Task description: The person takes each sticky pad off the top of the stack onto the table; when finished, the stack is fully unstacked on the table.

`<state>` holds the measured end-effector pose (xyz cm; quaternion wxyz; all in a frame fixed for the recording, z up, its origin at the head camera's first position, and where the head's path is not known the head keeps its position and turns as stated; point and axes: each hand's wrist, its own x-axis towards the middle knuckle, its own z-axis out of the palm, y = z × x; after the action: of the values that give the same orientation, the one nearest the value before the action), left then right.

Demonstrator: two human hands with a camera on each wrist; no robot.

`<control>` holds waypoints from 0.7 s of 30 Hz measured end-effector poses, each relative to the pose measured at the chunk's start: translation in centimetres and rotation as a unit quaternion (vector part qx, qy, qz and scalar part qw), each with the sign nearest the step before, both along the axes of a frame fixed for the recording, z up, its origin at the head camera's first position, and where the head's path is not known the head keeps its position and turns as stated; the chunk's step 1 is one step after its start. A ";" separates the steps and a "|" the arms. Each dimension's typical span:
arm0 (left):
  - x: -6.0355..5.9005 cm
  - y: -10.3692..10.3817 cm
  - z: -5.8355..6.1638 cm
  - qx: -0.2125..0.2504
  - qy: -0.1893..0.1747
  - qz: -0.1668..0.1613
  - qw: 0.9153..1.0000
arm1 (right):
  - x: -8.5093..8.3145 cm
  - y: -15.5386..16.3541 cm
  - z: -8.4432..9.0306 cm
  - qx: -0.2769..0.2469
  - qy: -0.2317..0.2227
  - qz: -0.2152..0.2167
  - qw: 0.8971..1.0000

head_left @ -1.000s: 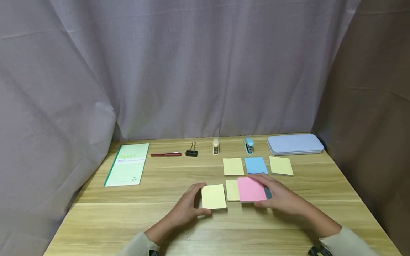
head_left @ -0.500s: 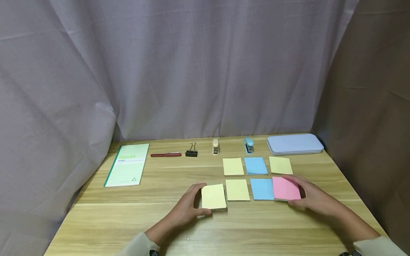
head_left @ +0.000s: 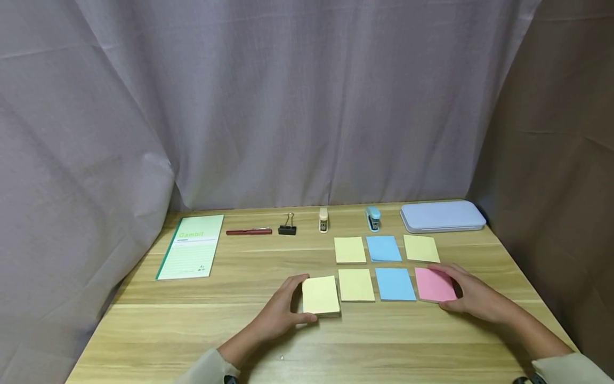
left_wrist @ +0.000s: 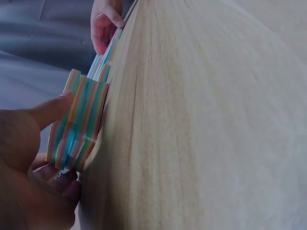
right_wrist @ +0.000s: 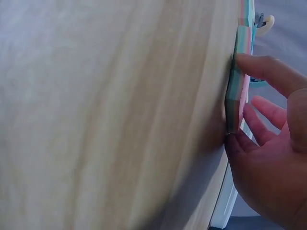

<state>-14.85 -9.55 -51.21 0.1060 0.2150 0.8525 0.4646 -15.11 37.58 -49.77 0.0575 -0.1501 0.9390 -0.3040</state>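
Note:
My left hand (head_left: pixel 283 309) grips a yellow-topped sticky-note pad (head_left: pixel 320 295) at the left end of the front row; thumb and fingers curl round its edges. In the left wrist view the pad (left_wrist: pixel 79 124) shows a striped multicoloured side, held by my left hand (left_wrist: pixel 29 158). My right hand (head_left: pixel 472 298) holds a pink-topped pad (head_left: pixel 434 285) flat on the table at the row's right end. The right wrist view shows that pad's edge (right_wrist: pixel 238 81) between the thumb and fingers of my right hand (right_wrist: pixel 268 143).
Between the pads lie a yellow note (head_left: pixel 356 285) and a blue note (head_left: pixel 395 284); behind them lie yellow (head_left: pixel 349 249), blue (head_left: pixel 383 248) and yellow (head_left: pixel 421 248) notes. Along the back: green notebook (head_left: pixel 191 246), red pen (head_left: pixel 248 231), binder clip (head_left: pixel 287 228), cream stapler (head_left: pixel 323 219), blue stapler (head_left: pixel 372 218), pale blue case (head_left: pixel 442 215).
My right hand has slid the pink pad rightward from beside the front yellow note to the row's right end, uncovering a blue note. The left hand and its pad stayed put.

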 end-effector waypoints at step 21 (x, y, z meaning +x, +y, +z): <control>-0.3 -0.4 0.0 -0.008 -0.007 0.000 1.000 | 0.5 -9.8 3.0 -0.035 0.024 0.073 0.996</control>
<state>-15.14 -9.92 -51.16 0.1137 0.2107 0.8556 0.4590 -14.61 27.81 -46.74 0.0515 -0.2278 0.9154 -0.3279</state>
